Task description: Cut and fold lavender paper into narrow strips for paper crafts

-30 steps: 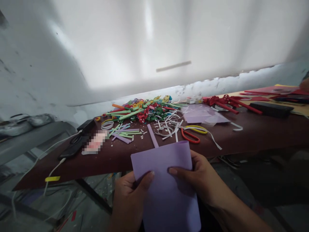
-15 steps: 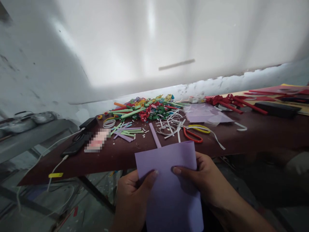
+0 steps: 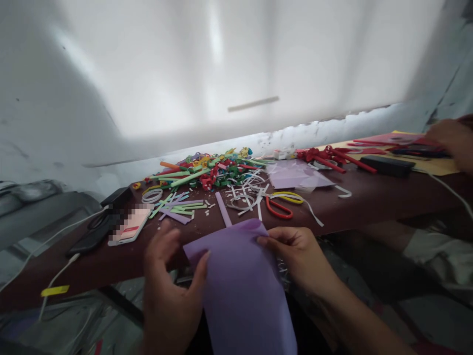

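A purple sheet of paper (image 3: 244, 291) hangs upright in front of me, its top edge curling over. My right hand (image 3: 301, 259) pinches the top right corner between thumb and fingers. At the left edge, my left hand (image 3: 173, 291) is open with its fingers spread and slightly blurred; its thumb tip lies against or just over the paper. Behind the sheet's top edge a narrow purple paper tube (image 3: 222, 209) lies on the dark red table (image 3: 354, 202). Scissors (image 3: 279, 207) with red and yellow handles rest close by, beside white paper strips (image 3: 254, 197).
Colourful paper decorations (image 3: 218, 170) are heaped at the back. More purple sheets (image 3: 295, 175) lie right of them, near red paper sticks (image 3: 332, 160). A phone (image 3: 129, 224) and a black adapter (image 3: 116, 197) with cables sit left. Another person's hand (image 3: 453, 140) is at far right.
My left hand has let its grip go and spread its fingers. My right hand has shifted to the top corner, and the paper's top now curls. Another person's hand has appeared at right.
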`<state>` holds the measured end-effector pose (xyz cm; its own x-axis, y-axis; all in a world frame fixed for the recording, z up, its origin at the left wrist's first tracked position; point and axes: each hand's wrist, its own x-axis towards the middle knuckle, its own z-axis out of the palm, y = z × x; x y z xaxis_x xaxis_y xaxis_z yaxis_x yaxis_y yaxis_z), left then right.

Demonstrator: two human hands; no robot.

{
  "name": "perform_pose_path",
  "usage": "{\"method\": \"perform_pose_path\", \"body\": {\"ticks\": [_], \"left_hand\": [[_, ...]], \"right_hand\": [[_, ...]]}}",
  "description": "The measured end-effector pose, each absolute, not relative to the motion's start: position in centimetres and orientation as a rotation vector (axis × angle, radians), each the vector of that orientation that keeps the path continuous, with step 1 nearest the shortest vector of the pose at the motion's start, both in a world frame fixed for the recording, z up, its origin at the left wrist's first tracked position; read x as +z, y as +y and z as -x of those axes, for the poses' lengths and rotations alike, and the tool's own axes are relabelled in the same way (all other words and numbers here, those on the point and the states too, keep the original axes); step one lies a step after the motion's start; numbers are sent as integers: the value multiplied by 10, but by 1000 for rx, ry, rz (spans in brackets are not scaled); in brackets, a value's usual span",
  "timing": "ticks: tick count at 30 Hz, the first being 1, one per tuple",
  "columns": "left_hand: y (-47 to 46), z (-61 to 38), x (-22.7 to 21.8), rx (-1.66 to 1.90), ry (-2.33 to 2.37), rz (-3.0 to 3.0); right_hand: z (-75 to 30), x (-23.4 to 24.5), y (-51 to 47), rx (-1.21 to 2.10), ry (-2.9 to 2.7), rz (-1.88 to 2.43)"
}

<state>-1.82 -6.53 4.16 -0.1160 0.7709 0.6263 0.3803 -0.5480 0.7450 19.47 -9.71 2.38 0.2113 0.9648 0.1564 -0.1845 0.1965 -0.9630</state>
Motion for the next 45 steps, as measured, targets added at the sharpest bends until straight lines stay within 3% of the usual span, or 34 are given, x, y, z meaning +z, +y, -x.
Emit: {"method": "perform_pose_path", "body": {"ticks": [2,6,8,16,22,24,27,29,34,38,41,45], "left_hand": [[-60,12,67,1686,1234,-2299],[-44,-15,116,633,1010,-2460],[-30,-23,129,521,971,-2341],[38,-2,126,669,1173,-2211],[38,0,99,848,1230,-2492],[31,15,85,877,1024,-2687],[23,46,62,671,119,-3255],[21,60,49,657,-76,-3395],[7,54,42,1038,443,-2933],[-27,32,48,976,893,-2560],[-53,20,43,725,1147,-1962],[-72,9,25,861,1211,-1514]], "right_hand": [[-189,28,-98,1003,-1082,1028],[-179,35,-97,984,-1194,1020],[-180,35,-93,994,-1216,1022],[-203,6,-93,1201,-1238,1124],[-216,-8,-92,1270,-1121,1149],[-224,-12,-90,1260,-1085,1154],[-234,-17,-89,1245,-1045,1131],[-236,-18,-90,1265,-1031,1090],[-229,-8,-91,1172,-957,899],[-219,5,-90,848,-878,574],[-209,13,-90,955,-871,644],[-199,20,-90,1072,-736,729]]}}
